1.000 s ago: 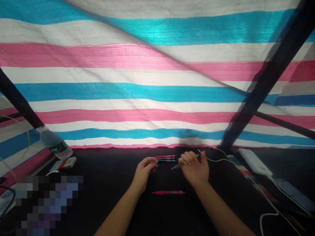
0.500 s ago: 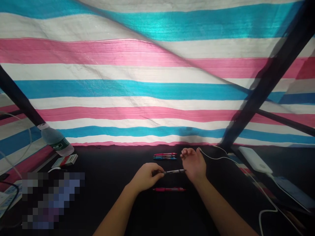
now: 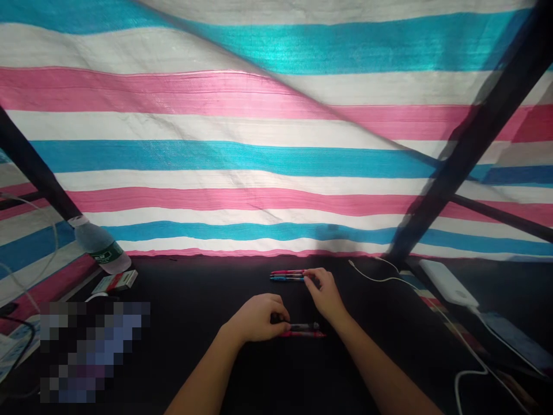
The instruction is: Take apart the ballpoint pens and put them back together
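Observation:
My left hand (image 3: 259, 317) is closed on the left end of a dark pen (image 3: 303, 327), held low right beside a pink pen (image 3: 307, 334) lying on the black tabletop (image 3: 207, 300). My right hand (image 3: 325, 292) reaches forward with its fingertips pinched at the right end of a small row of pens (image 3: 286, 275), pink and blue, lying side by side near the back of the table. Whether it grips one is not clear.
A striped pink, blue and white tarp (image 3: 242, 127) hangs behind the table. A plastic bottle (image 3: 98, 246) and a small box (image 3: 116, 280) lie at the left. A white cable (image 3: 380, 276) and a white power bank (image 3: 447, 281) are at the right.
My left hand took the dark pen from my right hand and lowered it beside the pink pen. My right hand moved left and forward to the row of pens.

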### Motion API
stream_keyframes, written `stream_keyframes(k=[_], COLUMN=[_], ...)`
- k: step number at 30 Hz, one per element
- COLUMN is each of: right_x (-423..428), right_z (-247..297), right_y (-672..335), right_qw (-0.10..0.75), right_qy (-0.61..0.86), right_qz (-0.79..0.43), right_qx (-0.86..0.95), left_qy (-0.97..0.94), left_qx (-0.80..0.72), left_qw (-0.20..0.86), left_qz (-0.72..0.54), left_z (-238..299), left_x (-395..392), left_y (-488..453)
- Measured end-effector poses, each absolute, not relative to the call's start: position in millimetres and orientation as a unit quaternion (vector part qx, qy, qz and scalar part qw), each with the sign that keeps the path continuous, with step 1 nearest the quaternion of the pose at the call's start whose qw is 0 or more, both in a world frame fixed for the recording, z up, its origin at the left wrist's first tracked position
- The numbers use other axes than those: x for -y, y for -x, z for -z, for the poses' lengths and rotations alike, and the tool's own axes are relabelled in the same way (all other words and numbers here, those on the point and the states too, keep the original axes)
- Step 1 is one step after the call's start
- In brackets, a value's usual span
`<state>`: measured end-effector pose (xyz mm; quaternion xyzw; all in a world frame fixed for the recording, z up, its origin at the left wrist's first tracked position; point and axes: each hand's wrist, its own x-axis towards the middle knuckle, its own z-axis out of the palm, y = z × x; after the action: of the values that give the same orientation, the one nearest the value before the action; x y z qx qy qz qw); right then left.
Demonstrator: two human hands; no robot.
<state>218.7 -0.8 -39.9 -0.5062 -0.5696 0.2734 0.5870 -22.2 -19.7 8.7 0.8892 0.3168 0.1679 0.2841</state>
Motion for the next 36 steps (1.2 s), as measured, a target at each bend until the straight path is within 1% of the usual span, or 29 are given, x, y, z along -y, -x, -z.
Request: stream_keyframes(k=[2, 4, 8, 12, 14, 21, 28, 36], right_x=[-0.3, -1.6, -2.2, 0.2, 1.2, 2.9, 7.0, 12.1], right_z=[48.9, 57.0, 63.7, 59.1, 55.1, 45.5, 39.0, 31.4], right_y=[-219.0, -220.1, -222.6, -221.2, -219.0, -213.2, -210.6, -208.4], right_qw=[0.517, 0.479, 0.460, 0.439, 0.438, 0.479, 0.481, 0.477], right_qy=[0.536, 0.556, 0.557, 0.546, 0.535, 0.514, 0.502, 0.497], right_qz=[-0.197, -0.169, -0.170, -0.181, -0.194, -0.209, -0.210, -0.233], right_qx=[0.638, 0.658, 0.670, 0.691, 0.696, 0.680, 0.688, 0.687], left_qy=[-0.889, -0.889, -0.885, -0.882, -0.883, -0.900, -0.909, -0.919], left_qx=[-0.316, -0.318, -0.332, -0.329, -0.322, -0.277, -0.278, -0.284], left_qw=[0.286, 0.283, 0.268, 0.274, 0.281, 0.289, 0.272, 0.237], left_qz=[-0.167, -0.167, -0.186, -0.196, -0.194, -0.173, -0.149, -0.134], left_z=[-8.3, -8.2, -8.8, -8.3, -7.5, -4.6, 3.7, -6.2], left_x=[20.4, 20.5, 19.2, 19.0, 20.0, 24.7, 25.4, 30.6], left_y=[21.0, 20.1, 19.2, 18.1, 16.7, 12.6, 10.5, 9.6])
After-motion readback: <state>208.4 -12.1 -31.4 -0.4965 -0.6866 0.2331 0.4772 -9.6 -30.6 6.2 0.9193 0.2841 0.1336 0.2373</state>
